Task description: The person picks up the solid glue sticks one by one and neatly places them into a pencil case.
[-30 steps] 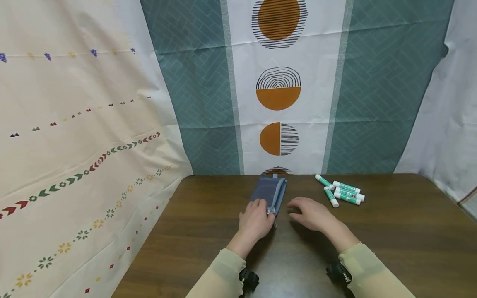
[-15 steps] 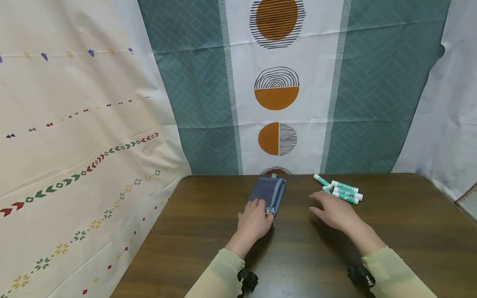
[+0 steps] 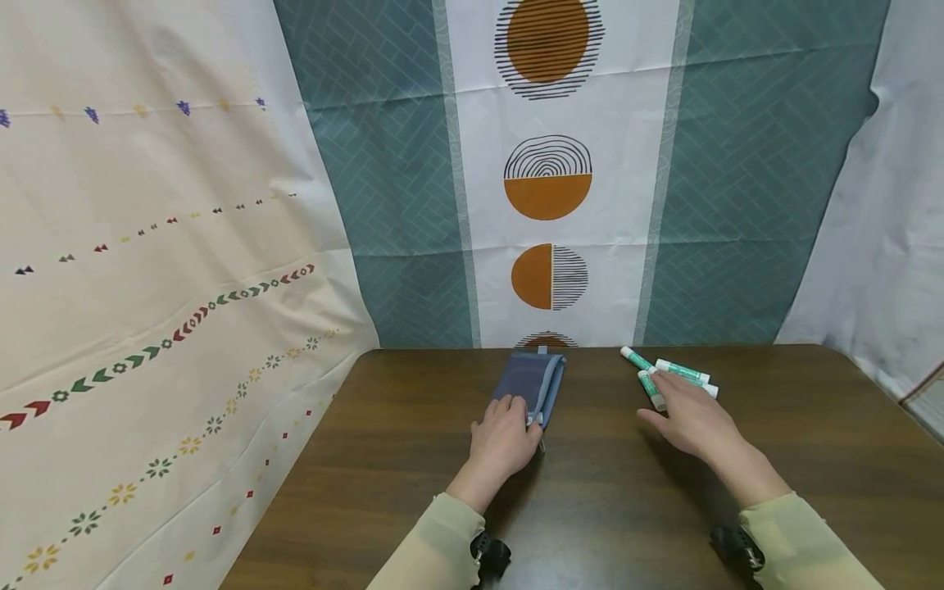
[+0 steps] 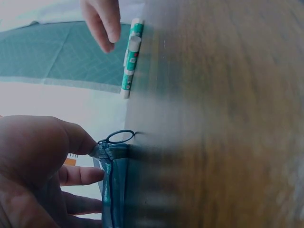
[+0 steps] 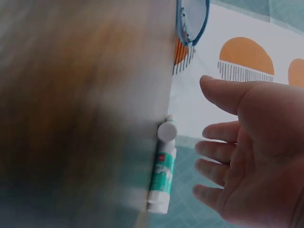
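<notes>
At left hand [image 3: 504, 440], pouch [image 3: 520, 374] seemingly lengthwise toward curtain [image 3: 549, 197].

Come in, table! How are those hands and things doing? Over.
Left hand holding blue pouch on table. Right hand open near green-and-white tubes, gripping none. Nothing visible blocking it.

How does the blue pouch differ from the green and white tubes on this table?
Shape: the blue pouch is flattish and roughly rectangular; the tubes are slim cylinders. Size: the blue pouch looks bigger than any single tube. State: the left hand grips the blue pouch, while the right hand grips none of the tubes. Both rest on the brown table.
</notes>
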Demonstrator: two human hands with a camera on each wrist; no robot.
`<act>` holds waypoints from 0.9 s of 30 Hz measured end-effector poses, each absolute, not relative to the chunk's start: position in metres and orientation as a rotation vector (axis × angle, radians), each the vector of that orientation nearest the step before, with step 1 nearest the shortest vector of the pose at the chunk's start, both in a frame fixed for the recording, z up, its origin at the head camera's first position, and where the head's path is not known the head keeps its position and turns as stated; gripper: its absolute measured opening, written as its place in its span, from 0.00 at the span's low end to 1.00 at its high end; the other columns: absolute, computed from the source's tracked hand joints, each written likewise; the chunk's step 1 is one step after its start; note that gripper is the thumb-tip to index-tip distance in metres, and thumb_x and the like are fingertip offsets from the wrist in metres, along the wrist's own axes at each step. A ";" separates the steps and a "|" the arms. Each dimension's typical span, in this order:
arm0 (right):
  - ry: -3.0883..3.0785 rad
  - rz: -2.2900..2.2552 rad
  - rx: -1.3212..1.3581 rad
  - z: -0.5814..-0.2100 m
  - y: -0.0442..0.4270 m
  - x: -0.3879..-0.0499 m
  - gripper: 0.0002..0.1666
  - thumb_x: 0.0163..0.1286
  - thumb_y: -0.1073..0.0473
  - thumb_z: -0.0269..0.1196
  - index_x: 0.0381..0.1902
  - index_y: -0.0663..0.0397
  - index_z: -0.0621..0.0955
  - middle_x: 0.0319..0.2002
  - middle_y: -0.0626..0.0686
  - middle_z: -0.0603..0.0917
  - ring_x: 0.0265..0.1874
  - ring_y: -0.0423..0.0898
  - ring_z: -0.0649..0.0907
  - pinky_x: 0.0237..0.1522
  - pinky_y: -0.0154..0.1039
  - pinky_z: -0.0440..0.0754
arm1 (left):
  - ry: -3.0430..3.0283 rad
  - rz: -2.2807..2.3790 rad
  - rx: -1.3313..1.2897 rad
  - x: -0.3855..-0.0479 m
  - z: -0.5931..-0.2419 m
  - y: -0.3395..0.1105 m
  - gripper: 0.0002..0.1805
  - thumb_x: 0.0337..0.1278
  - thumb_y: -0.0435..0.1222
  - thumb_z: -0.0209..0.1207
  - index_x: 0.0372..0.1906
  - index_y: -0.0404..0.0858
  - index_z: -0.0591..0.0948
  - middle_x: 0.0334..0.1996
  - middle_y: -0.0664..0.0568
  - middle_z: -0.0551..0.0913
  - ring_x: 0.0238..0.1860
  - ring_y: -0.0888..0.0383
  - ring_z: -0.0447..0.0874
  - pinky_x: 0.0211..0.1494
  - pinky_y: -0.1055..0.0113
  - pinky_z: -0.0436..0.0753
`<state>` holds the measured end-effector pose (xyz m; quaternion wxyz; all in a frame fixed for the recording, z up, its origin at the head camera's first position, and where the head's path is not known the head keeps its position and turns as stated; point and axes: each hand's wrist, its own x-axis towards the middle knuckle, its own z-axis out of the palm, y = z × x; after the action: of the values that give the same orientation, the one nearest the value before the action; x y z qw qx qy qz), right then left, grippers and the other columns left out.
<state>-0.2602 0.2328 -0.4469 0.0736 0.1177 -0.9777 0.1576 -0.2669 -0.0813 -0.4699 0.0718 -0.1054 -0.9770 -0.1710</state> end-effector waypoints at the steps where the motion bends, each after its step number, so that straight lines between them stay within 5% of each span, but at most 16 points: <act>1: -2.939 0.469 0.347 -0.448 0.234 -0.260 0.49 0.77 0.47 0.72 0.79 0.74 0.68 0.78 0.78 0.66 0.77 0.78 0.68 0.72 0.74 0.69 | -2.937 -0.512 -0.316 -0.267 -0.470 -0.081 0.11 0.77 0.47 0.63 0.45 0.43 0.81 0.59 0.44 0.84 0.66 0.41 0.80 0.62 0.25 0.78; 19: -2.932 0.410 0.315 -0.455 0.249 -0.274 0.36 0.74 0.49 0.74 0.65 0.75 0.79 0.72 0.79 0.73 0.72 0.78 0.72 0.68 0.76 0.72 | -2.940 -0.522 -0.322 -0.266 -0.469 -0.081 0.10 0.76 0.46 0.63 0.41 0.44 0.79 0.46 0.48 0.82 0.57 0.43 0.81 0.58 0.27 0.79; 27: -2.948 0.380 0.299 -0.454 0.248 -0.278 0.32 0.73 0.51 0.74 0.62 0.72 0.82 0.68 0.78 0.77 0.70 0.77 0.75 0.70 0.79 0.67 | -2.944 -0.533 -0.322 -0.265 -0.467 -0.082 0.10 0.77 0.46 0.63 0.42 0.44 0.79 0.51 0.46 0.83 0.61 0.42 0.81 0.59 0.26 0.79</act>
<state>-0.2785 0.2484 -0.4536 0.0768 0.0998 -0.9839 0.1269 -0.2649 -0.0823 -0.4671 0.0662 -0.1066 -0.9762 -0.1766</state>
